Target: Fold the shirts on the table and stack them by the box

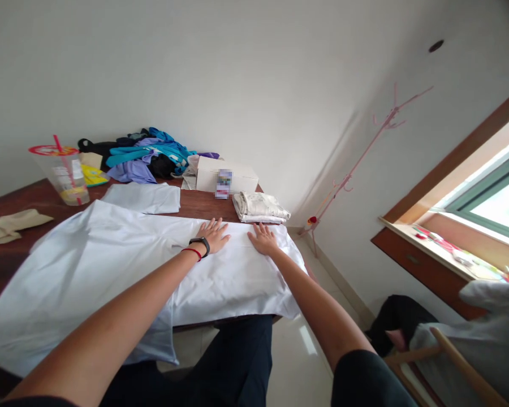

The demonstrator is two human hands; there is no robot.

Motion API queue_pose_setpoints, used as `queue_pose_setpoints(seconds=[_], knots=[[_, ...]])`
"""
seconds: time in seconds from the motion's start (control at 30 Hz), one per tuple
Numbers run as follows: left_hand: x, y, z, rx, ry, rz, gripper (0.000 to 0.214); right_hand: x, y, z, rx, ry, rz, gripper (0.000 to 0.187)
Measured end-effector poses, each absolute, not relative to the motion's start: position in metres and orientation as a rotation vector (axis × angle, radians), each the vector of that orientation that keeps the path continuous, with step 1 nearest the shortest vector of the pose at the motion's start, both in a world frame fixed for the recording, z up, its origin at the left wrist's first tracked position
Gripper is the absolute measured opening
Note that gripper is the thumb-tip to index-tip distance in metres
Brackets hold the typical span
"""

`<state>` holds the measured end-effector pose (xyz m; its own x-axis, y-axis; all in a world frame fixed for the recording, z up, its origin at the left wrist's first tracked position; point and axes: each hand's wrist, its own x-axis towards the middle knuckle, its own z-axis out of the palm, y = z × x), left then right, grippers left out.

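Note:
A large white garment [123,254] lies spread over the table, its near edge hanging past the front. My left hand [212,235], with a dark watch and a red string at the wrist, rests flat on the cloth near its far edge, fingers spread. To its right, my right hand [263,239] also lies flat on the cloth, fingers outstretched. Neither hand grasps anything. Just beyond my right hand sits a folded, patterned pale cloth [261,207]. A folded white cloth [142,198] lies behind the garment on the left.
A plastic cup [65,178] with a red straw stands at the left, near a beige cloth [17,223]. Heaped clothes [148,155] and a white box [241,176] line the wall. A pink coat stand [348,178] is in the corner; another person [483,333] sits at right.

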<state>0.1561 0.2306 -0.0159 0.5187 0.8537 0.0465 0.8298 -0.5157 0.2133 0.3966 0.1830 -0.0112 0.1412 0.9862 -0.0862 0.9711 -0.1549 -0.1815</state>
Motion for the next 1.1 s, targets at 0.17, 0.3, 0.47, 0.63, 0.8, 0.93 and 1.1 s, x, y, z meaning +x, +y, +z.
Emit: queue_pose_setpoints(seconds=[0.17,0.3,0.47,0.63,0.8,0.93,1.1], knots=[[0.156,0.228,-0.011,2.64,1.461,0.155,0.068,0.446,0.173,-0.009,-2.414,-1.761,0.198,0.073],[0.157,0.226,-0.007,2.655,1.484,0.131,0.067,0.482,0.178,0.004,-2.438,-1.641,0.153,0.052],[0.158,0.224,-0.005,2.674,1.504,0.123,0.064,0.514,0.203,0.02,-2.474,-1.497,0.141,0.039],[0.158,0.223,-0.005,2.688,1.52,0.107,0.064,0.526,0.228,0.02,-2.474,-1.403,0.261,0.039],[0.158,0.222,-0.004,2.696,1.524,0.098,0.064,0.528,0.242,0.02,-2.403,-1.324,0.362,0.039],[0.157,0.222,-0.005,2.697,1.529,0.11,0.064,0.532,0.246,0.028,-2.314,-1.213,0.496,0.038],[0.158,0.222,-0.005,2.684,1.531,0.12,0.064,0.542,0.238,0.034,-2.064,-1.056,0.748,0.038]])
